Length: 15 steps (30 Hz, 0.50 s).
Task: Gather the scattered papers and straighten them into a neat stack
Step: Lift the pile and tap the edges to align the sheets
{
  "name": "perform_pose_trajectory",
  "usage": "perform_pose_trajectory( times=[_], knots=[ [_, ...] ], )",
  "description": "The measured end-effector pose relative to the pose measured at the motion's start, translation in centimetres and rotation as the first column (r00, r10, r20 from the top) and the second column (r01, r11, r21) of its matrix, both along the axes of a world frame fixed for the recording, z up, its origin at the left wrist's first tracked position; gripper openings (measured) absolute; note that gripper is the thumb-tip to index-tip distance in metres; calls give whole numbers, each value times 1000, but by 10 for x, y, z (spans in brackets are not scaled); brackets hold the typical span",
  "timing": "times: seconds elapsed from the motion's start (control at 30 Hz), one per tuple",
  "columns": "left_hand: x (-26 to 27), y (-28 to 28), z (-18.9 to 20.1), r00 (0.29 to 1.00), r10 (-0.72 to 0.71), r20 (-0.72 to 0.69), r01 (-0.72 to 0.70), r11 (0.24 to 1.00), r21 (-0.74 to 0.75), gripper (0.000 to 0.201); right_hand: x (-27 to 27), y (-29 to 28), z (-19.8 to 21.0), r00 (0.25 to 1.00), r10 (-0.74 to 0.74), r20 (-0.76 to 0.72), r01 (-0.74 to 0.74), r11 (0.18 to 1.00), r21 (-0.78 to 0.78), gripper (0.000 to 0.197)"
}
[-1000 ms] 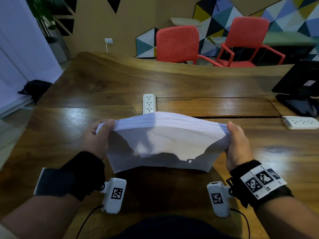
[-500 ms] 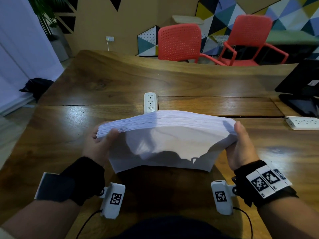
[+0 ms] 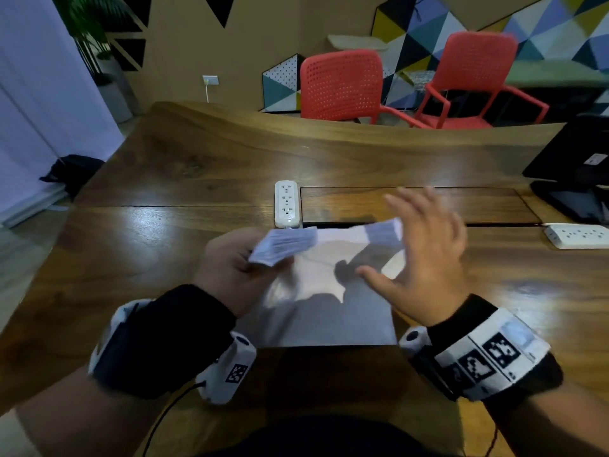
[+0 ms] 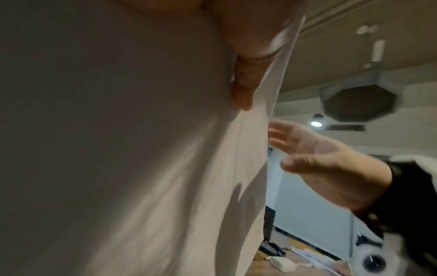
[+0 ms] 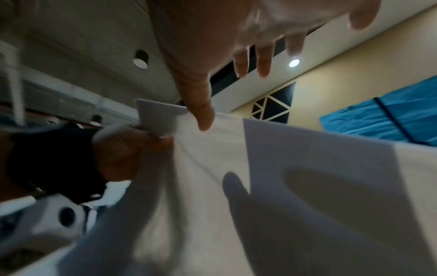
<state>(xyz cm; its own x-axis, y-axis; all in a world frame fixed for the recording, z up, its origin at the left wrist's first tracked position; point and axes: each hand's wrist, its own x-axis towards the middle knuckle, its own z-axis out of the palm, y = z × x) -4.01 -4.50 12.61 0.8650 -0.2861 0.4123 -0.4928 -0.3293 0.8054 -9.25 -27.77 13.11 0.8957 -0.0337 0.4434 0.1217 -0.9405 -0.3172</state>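
A thick stack of white papers (image 3: 323, 291) stands on edge on the wooden table (image 3: 164, 252), leaning and bent, its near sheet facing me. My left hand (image 3: 230, 262) grips the stack's upper left corner, fingers curled round it; the same grip shows from the side in the right wrist view (image 5: 132, 145). My right hand (image 3: 425, 255) hovers by the stack's right side with fingers spread and straight, holding nothing. The paper (image 4: 141, 168) fills most of the left wrist view, with the spread right hand (image 4: 326, 164) beyond its edge. The papers (image 5: 283, 186) lie below my right palm (image 5: 212, 46).
A white power strip (image 3: 287, 203) lies just behind the stack, beside a recessed panel (image 3: 412, 204) in the table. Another power strip (image 3: 578, 235) and a black monitor stand (image 3: 573, 179) sit at the right. Two red chairs (image 3: 342, 84) stand beyond the far edge.
My right hand has let go of the stack's right end and opened, fingers spread. The stack, held level between both hands before, now tilts and twists in my left hand's grip.
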Motion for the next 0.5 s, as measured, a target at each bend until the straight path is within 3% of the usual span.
perform_pose_trajectory(
  times=[0.1,0.2,0.3,0.4,0.47,0.5],
  knots=[
    [1,-12,8,987,-110,120,91,984,152,16,8,20,6,975,208,-77,-205,978,42,38],
    [-1,-15,10,991,-114,73,104,987,124,19,13,22,2,963,270,-27,-257,940,225,5],
    [7,-4,2,995,-20,-101,43,973,225,16,15,10,2,967,255,-30,-211,856,473,6],
    [13,11,-4,964,87,-251,-13,959,282,24,14,-4,13,975,221,-11,-137,642,755,11],
    [16,15,0,939,137,-317,-72,975,209,22,14,-16,19,980,196,-9,-108,575,811,29],
    [19,15,1,917,147,-371,-116,988,105,20,15,-21,21,982,189,-1,-103,541,834,33]
  ],
)
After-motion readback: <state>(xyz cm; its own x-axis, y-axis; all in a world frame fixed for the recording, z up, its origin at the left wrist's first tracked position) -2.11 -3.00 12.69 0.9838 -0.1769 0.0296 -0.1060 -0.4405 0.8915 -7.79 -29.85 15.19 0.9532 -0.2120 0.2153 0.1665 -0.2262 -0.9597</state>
